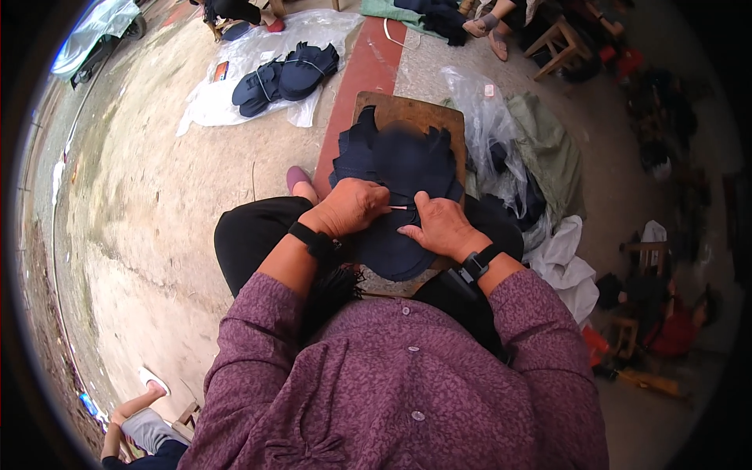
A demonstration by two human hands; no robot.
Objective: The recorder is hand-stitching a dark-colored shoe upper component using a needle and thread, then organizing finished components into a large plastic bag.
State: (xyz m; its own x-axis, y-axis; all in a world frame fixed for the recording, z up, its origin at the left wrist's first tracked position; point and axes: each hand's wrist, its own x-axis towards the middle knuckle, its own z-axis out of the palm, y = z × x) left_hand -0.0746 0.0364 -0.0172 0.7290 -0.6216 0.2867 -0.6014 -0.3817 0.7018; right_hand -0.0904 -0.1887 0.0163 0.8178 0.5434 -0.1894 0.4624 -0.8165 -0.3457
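1. Through the head camera I see a stack of dark navy fabric pieces (397,244) on the wooden surface (429,114), directly in front of the seated wearer and between the knees; it lies flat, many layers deep.
2. I read its long axis as running away from the wearer's body, close to straight up my view; the smooth rounded end points back toward the lap, the jagged, pronged end points outward; a round patch near the far end is too blurred for me to make out.
3. I have the left hand (354,202) over the stack's left side, near its middle; its fingers are curled tight, grasping a short pale cord (399,207) that crosses the long axis.
4. I have the right hand (448,227) opposite, on the stack's right side; its thumb points up and away beside the cord, a finger reaches left below it; I cannot tell whether these fingers are pinching the cord or only pressing on the fabric.
5. Beyond, to the left, I see two tied navy bundles (309,72) on a plastic sheet (205,111), a phone (222,71) near them; to the right, a clear plastic bag (495,113) lies against a green sack (554,153).
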